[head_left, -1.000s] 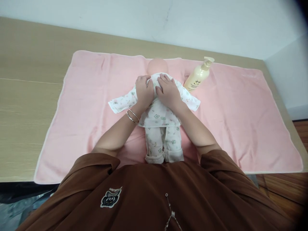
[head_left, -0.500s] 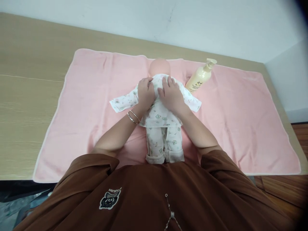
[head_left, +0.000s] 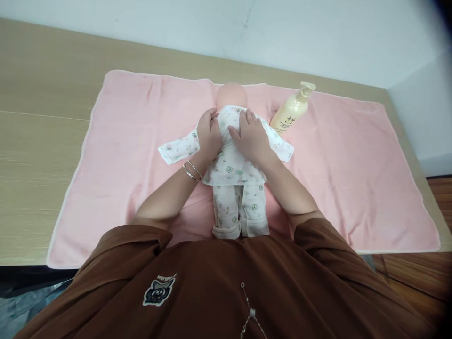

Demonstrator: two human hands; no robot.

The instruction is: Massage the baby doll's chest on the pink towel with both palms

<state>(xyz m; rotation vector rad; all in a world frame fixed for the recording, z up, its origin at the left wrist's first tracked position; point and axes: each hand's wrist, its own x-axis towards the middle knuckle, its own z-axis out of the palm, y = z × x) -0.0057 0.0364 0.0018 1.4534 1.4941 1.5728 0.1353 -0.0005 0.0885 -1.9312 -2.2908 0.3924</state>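
Note:
A baby doll (head_left: 229, 165) lies stretched out in front of me, dressed in a white printed top and matching trousers with rolled cuffs. Its smooth, bald head (head_left: 231, 95) points away from me, and no face shows. On the left side of its upper body rests my left hand (head_left: 209, 134), tipped partly on its edge, fingers loosely bent near the shoulder and nothing held. My right hand (head_left: 251, 136) lies flat on the right of the upper body, thumb spread towards the middle. Both sleeves (head_left: 179, 148) reach outward on the cloth.
Under the doll spreads a pink cloth (head_left: 353, 188) with pale edging, laid on a wooden table (head_left: 42, 132). A cream pump bottle (head_left: 291, 110) stands beside the doll's right-hand shoulder. Behind the table rises a white wall (head_left: 212, 28).
My left hand has rolled a little onto its edge and slid outward along the doll's side. My right hand stays nearly in place. The view has shifted slightly.

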